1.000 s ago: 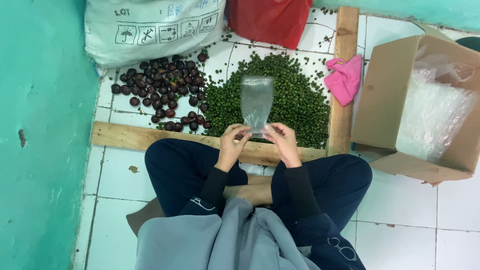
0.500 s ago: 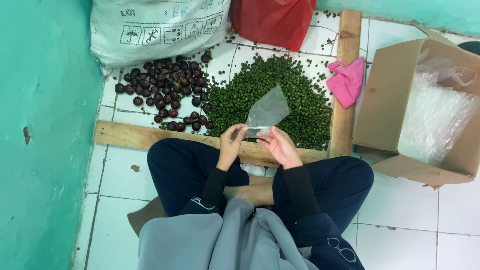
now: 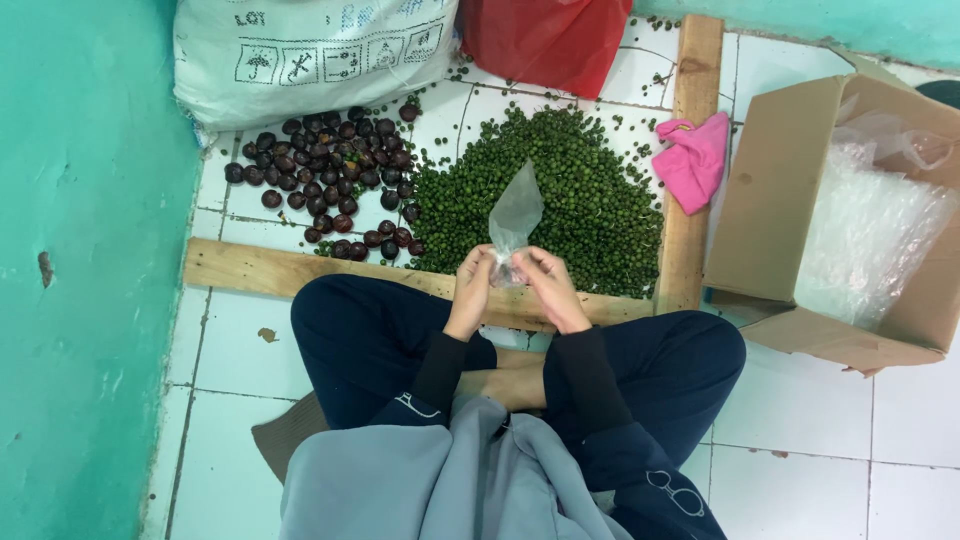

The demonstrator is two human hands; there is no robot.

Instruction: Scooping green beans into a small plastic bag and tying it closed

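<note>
I see my left hand (image 3: 470, 285) and right hand (image 3: 545, 285) both pinched shut on a thin, clear, crinkled plastic bag (image 3: 515, 215), held upright above the plank (image 3: 300, 272). Behind it on the tiled floor (image 3: 800, 400): small round green berries (image 3: 590, 200); glossy dark fruits (image 3: 330, 170) at their left.

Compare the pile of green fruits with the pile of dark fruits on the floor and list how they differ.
The green fruits are small and bright green; the dark fruits are clearly larger and maroon to near black. The green pile is dense and heaped, with far more pieces; the dark pile is thinner and spread out, with tile showing between pieces. The green pile lies just beyond the hands, the dark one to the left. Both are round and lie on the tiled floor behind the wooden plank.
</note>
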